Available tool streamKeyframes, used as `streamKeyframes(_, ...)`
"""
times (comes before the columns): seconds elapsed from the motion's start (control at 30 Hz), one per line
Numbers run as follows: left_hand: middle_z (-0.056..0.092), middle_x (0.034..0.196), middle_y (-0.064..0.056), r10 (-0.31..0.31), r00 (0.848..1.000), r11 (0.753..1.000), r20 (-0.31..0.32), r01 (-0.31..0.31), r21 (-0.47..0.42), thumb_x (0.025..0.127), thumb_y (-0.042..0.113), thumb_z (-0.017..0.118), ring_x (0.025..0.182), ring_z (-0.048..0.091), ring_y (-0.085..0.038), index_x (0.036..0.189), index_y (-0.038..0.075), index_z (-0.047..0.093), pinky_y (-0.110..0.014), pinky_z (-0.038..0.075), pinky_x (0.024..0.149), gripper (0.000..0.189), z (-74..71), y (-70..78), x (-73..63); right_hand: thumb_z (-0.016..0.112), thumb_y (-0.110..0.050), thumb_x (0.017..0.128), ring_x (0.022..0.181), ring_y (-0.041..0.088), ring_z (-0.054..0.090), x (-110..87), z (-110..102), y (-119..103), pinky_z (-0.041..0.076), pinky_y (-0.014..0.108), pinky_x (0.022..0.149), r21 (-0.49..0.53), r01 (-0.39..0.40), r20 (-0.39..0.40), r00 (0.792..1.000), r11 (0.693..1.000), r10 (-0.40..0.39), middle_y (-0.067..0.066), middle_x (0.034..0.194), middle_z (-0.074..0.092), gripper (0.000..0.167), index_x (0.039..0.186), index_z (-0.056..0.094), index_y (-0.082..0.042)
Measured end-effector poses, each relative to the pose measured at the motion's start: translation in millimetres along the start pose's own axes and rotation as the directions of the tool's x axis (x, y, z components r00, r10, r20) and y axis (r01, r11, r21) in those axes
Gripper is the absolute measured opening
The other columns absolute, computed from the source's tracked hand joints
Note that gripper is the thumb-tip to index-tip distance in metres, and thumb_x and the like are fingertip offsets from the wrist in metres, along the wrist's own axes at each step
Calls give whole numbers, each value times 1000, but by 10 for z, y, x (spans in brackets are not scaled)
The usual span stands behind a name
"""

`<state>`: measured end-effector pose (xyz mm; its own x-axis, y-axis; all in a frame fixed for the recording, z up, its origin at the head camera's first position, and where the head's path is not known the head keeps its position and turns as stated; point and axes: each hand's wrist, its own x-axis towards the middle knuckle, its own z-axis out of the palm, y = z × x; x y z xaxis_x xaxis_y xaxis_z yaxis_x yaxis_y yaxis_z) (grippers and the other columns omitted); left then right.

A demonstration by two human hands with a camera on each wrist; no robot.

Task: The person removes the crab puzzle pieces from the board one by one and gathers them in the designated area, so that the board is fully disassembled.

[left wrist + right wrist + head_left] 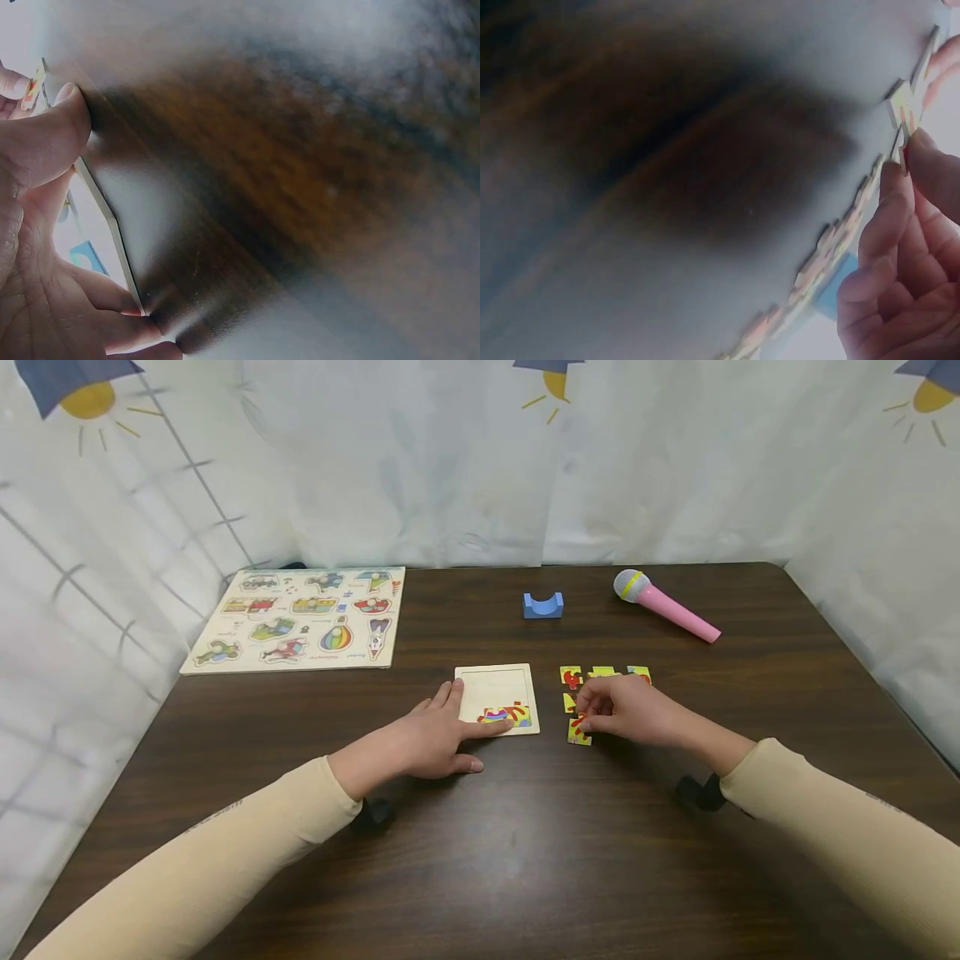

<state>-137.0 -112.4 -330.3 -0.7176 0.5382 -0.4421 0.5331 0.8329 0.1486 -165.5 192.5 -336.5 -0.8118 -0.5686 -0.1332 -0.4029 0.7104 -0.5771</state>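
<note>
My left hand (429, 735) rests on the left side of a small square wooden puzzle tray (467, 702). Its index finger lies over yellow, red and purple jigsaw pieces (517, 712) set along the tray's near edge, covering part of them. To the right of the tray, my right hand (633, 708) pinches a yellow-and-red jigsaw piece (579, 732) between thumb and fingertips; the piece also shows in the right wrist view (901, 109). Several loose jigsaw pieces (571, 677) lie just beyond that hand, some partly hidden by it.
A pegged vehicle puzzle board (315, 620) lies at the back left of the dark wooden table (480, 843). A blue cradle-shaped block (543, 607) stands at the back middle. Right of it is a pink toy microphone (671, 607). White curtains (450, 468) hang behind the table.
</note>
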Motion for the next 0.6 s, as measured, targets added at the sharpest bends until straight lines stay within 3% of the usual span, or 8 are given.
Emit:
streamKeyframes(0.2,3,165,-38,7,1000,1000,-5,-7,-2,100,48,62,155,11,-53,158,49,29,-60,30,120,67,4,-6,-1,81,-18,88,69,11,54,6,60,-50,47,27,65,-59,-9,22,1000,998,10,-3,78,66,14,93,71,-11)
streamKeyframes(0.6,3,166,-37,4,1000,1000,-6,-4,-4,100,48,62,155,11,-51,158,48,30,-60,30,120,66,1,-6,-5,77,-7,90,74,13,55,30,99,-35,49,29,70,-102,-17,28,999,995,20,0,85,69,8,97,73,-8)
